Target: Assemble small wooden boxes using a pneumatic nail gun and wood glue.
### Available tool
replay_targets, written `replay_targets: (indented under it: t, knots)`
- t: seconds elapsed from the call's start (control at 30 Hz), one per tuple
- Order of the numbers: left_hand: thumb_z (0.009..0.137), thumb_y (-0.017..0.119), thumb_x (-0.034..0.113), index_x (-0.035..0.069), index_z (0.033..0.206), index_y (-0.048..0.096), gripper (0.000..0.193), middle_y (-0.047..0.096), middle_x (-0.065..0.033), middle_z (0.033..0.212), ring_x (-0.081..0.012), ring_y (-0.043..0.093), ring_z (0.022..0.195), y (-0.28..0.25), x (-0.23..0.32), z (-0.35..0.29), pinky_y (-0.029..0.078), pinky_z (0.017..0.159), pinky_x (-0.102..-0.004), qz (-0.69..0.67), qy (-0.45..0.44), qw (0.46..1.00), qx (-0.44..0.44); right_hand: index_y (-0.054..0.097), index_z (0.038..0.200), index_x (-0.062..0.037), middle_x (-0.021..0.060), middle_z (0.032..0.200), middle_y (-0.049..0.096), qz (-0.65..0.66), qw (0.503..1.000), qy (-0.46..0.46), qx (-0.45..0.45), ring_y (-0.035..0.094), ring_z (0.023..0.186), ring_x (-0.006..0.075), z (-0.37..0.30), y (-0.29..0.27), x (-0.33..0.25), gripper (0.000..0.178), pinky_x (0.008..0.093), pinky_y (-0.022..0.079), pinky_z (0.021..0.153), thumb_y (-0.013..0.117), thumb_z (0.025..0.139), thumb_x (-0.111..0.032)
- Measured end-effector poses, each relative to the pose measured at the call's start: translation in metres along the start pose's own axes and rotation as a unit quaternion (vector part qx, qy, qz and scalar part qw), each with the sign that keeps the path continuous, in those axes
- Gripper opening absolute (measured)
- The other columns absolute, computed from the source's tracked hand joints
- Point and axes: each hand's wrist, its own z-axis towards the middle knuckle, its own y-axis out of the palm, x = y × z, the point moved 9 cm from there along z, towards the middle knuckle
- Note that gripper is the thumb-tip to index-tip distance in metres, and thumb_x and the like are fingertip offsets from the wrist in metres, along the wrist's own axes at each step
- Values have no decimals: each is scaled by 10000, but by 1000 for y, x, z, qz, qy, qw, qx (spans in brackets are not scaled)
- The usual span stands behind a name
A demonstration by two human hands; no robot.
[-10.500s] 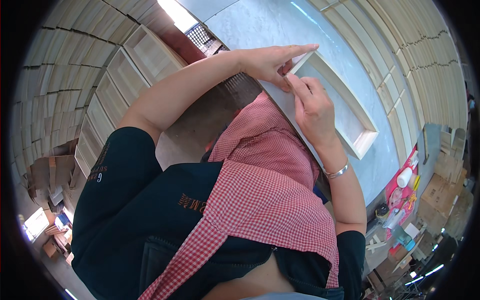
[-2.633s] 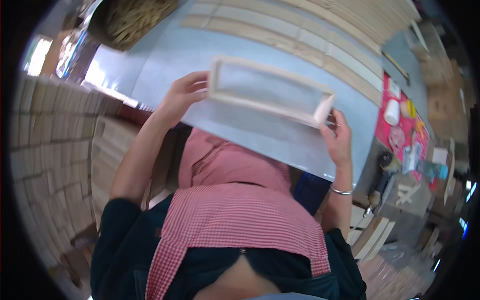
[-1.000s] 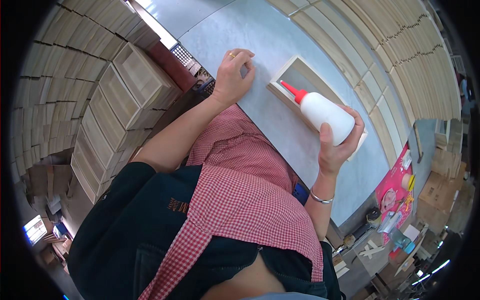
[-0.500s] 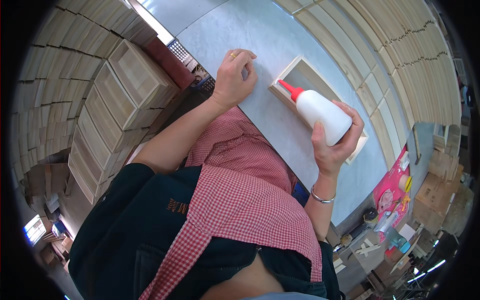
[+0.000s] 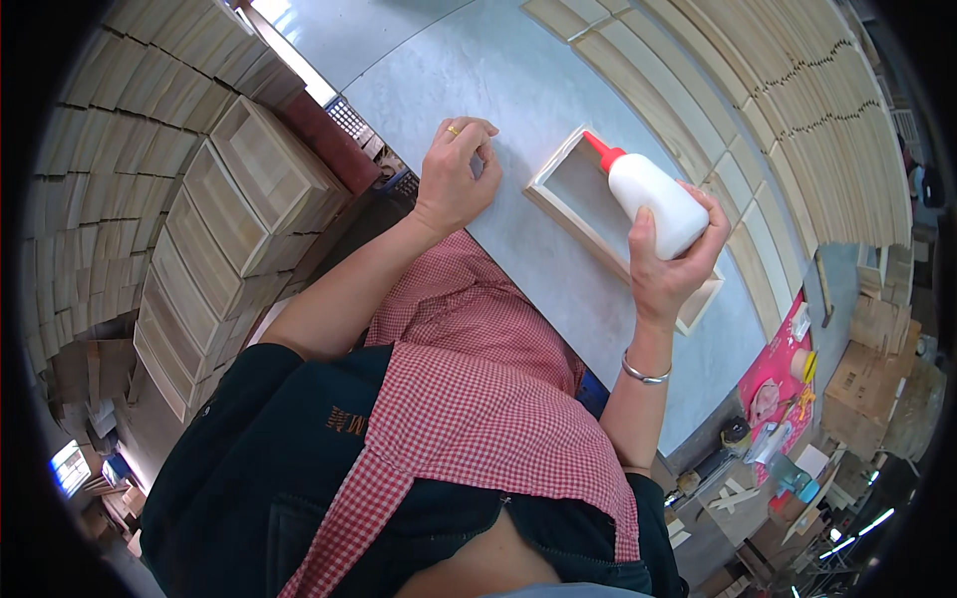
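My right hand [image 5: 676, 264] is wrapped round a white squeeze glue bottle [image 5: 658, 204], held tilted with its red nozzle [image 5: 601, 149] toward the far left. The nozzle tip is at the far left corner of a rectangular wooden frame [image 5: 578, 221] lying on the grey tabletop. Along the frame's short left edge runs a whitish line, which looks like glue. Part of the frame is hidden behind the bottle and hand. Left of the frame, apart from it, my left hand [image 5: 457, 174] hovers with curled fingers and nothing visible in them.
Wooden frames [image 5: 638, 80] and long stacks of wooden pieces [image 5: 807, 130] line the table's far right side. To the left stand stacked wooden boxes [image 5: 214, 234] beside a wall of piled wood [image 5: 110, 199]. A pink cloth [image 5: 773, 384] with small items lies at the right.
The nozzle tip has moved from the near end of the frame's short left edge to its far end. A whitish line now shows along that edge. My left hand stays curled.
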Motion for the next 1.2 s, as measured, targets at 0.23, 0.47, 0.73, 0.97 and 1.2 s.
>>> replay_targets:
  t: [0.23, 0.47, 0.73, 0.97, 1.2]
  knots:
    - [739, 614, -72, 61, 788, 477, 197, 677, -88, 1024, -245, 575, 894, 1, 0, 0, 491, 784, -318, 6, -1, 1000, -4, 478, 1272, -78, 129, 1206, 602, -5, 1000, 21, 12, 608, 1065, 279, 3, -10, 1, 562, 383, 538, 904, 772, 795, -129]
    - [741, 626, -72, 68, 765, 458, 219, 681, -91, 1037, -238, 577, 906, 3, -3, -1, 481, 808, -322, 8, -12, 1000, -10, 485, 1265, -86, 123, 1196, 604, -61, 997, 34, 41, 611, 1054, 271, -9, -44, 4, 547, 381, 547, 877, 775, 804, -140]
    - [737, 622, -64, 66, 770, 473, 200, 681, -90, 1024, -253, 587, 920, 6, -3, -2, 482, 827, -334, 8, 0, 1000, -18, 495, 1255, -89, 117, 1186, 606, -112, 988, 56, 86, 610, 1048, 275, -32, -96, 13, 534, 376, 537, 887, 775, 804, -148]
    - [739, 619, -55, 66, 774, 483, 185, 679, -92, 1016, -259, 592, 928, 6, 0, -2, 482, 839, -343, 22, 20, 999, -15, 499, 1250, -79, 120, 1181, 606, -160, 976, 69, 130, 607, 1043, 276, -52, -143, 18, 520, 378, 527, 895, 764, 807, -147]
    - [748, 626, -44, 65, 779, 483, 182, 679, -96, 1023, -259, 591, 938, 8, -3, -2, 479, 837, -339, 24, 5, 999, -35, 502, 1247, -70, 125, 1175, 609, -219, 959, 76, 160, 608, 1031, 273, -73, -184, 23, 518, 385, 527, 892, 757, 802, -141]
